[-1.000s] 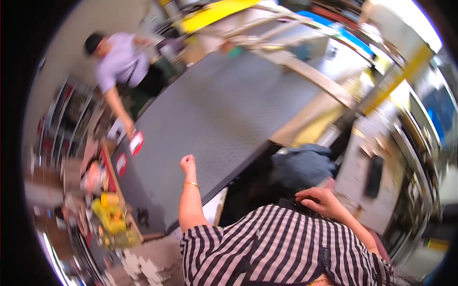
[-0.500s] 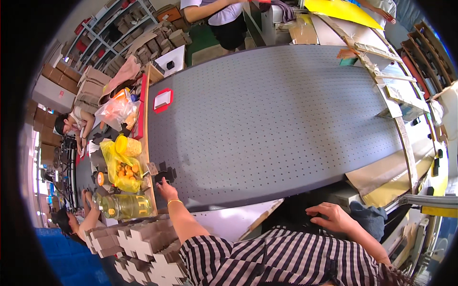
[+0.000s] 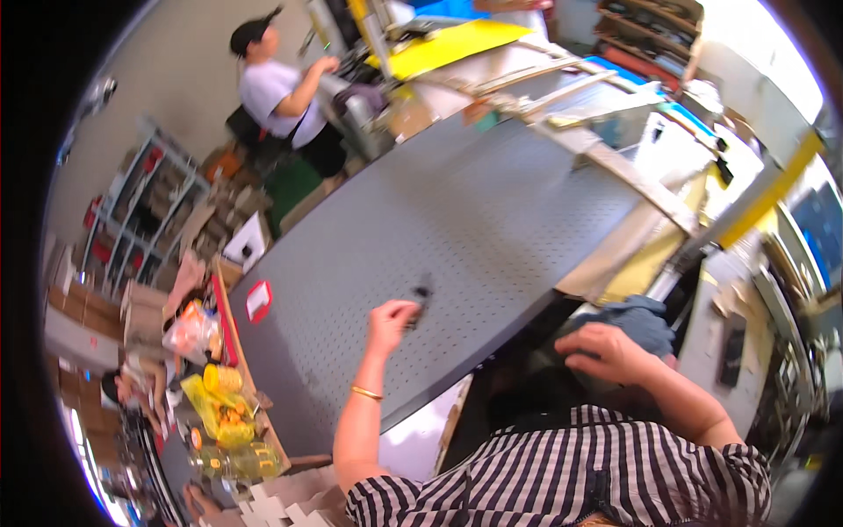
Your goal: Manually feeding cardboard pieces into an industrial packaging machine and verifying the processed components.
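Note:
My left hand [image 3: 386,327], with a gold-coloured bangle on its wrist, is raised over the grey perforated table [image 3: 351,237]. Pinched in its fingers is a small dark flat piece [image 3: 420,307], whose outline is smeared by motion. Near the table's front edge, my right hand [image 3: 606,353] holds nothing, its fingers loosely bent and apart. A blue-grey cloth [image 3: 634,318] lies just beyond that hand.
A red-rimmed pad [image 3: 258,301] lies on the table's left part. Along the left edge stand a yellow-lidded jar [image 3: 222,379], a yellow bag of orange fruit [image 3: 230,429] and a large bottle [image 3: 237,461]. A wooden frame [image 3: 615,162] crosses the far right. Another person [image 3: 281,92] stands behind the table.
My left hand has lifted the dark piece from the table's left edge and carried it right. My view has turned to the right. My right hand remains near the cloth.

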Action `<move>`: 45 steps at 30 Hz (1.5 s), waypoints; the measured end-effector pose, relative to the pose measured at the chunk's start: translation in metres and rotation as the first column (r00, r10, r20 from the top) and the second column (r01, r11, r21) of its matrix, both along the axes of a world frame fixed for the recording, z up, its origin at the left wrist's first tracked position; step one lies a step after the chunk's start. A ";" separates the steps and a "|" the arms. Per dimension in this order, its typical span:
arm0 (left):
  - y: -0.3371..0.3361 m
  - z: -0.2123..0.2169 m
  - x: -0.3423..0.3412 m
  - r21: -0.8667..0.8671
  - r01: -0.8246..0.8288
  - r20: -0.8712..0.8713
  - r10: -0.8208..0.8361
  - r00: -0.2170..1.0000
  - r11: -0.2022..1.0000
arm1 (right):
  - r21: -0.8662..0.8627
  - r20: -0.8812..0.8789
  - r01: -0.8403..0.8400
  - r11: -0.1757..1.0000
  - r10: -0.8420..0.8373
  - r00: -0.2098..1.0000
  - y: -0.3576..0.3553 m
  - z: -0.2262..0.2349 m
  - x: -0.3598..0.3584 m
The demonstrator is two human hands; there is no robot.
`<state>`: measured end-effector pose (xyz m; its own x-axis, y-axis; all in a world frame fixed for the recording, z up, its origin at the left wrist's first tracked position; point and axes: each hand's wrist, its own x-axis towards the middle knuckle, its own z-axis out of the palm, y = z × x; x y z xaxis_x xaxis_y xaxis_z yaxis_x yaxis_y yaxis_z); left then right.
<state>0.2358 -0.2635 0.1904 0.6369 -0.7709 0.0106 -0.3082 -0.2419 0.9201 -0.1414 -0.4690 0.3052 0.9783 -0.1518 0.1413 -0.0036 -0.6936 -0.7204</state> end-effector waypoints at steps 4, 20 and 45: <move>-0.139 0.142 -0.192 -0.151 0.718 0.449 -0.601 0.662 0.679 | -0.041 0.236 0.444 0.895 -0.424 0.875 -0.023 0.045 -0.111; -0.311 0.213 -0.628 0.152 0.944 0.420 -0.845 -0.329 -0.292 | 0.289 0.309 0.881 0.374 -0.908 0.284 0.012 0.028 -0.478; -0.548 0.229 -0.814 -0.338 0.928 0.597 -0.727 0.340 0.156 | 0.231 0.726 0.965 0.123 -0.683 -0.086 -0.256 0.108 -0.651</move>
